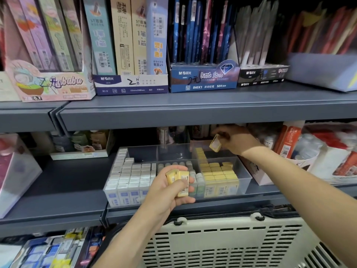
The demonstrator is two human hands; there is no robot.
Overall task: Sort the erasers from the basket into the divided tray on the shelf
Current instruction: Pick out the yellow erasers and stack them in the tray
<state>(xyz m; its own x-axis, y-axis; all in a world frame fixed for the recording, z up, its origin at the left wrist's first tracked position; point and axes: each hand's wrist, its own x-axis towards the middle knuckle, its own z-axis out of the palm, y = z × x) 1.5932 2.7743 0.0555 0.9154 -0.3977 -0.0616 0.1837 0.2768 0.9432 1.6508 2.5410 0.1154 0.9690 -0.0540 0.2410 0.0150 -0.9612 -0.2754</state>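
A clear divided tray stands on the middle shelf. Its left section holds white erasers, a narrow middle section holds grey-green ones, and the right section holds yellow erasers. My left hand grips a small stack of yellow erasers in front of the tray. My right hand reaches over the back of the right section and pinches one yellow eraser above the yellow rows. The cream slotted basket sits below the shelf edge; its contents are hidden.
The upper shelf hangs close above my right hand and carries boxes of pencils and pens. Boxes and bottles crowd the shelf left, right and behind the tray. A clear bin stands at the far left. Packaged goods lie on the lower shelf.
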